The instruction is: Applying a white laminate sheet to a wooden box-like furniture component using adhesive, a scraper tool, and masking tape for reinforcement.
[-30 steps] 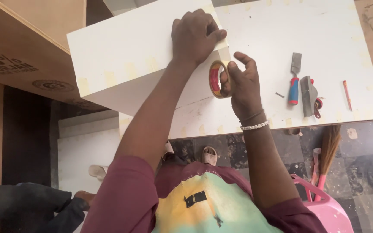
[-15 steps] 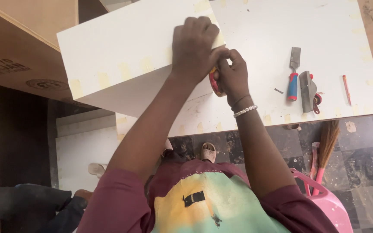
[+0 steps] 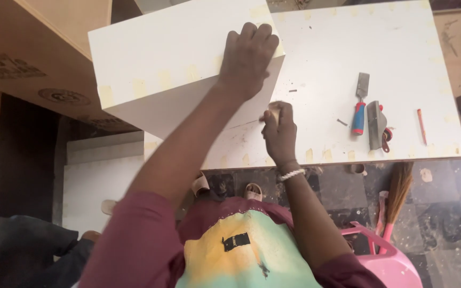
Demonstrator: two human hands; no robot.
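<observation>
Your left hand point(image 3: 249, 58) still presses flat on the white laminated box panel point(image 3: 172, 64)'s corner; your right hand point(image 3: 278, 128), fingers clenched, now rubs tape down, the roll gone from view.

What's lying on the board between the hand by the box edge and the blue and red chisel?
In the head view, the white board between the right hand and the chisel is almost bare: only a few small dark specks and chips.

left hand point(image 3: 249, 56) flat on white box point(image 3: 172, 69); right hand point(image 3: 279, 130) pinches tape point(image 3: 275, 111) at its edge.
</observation>
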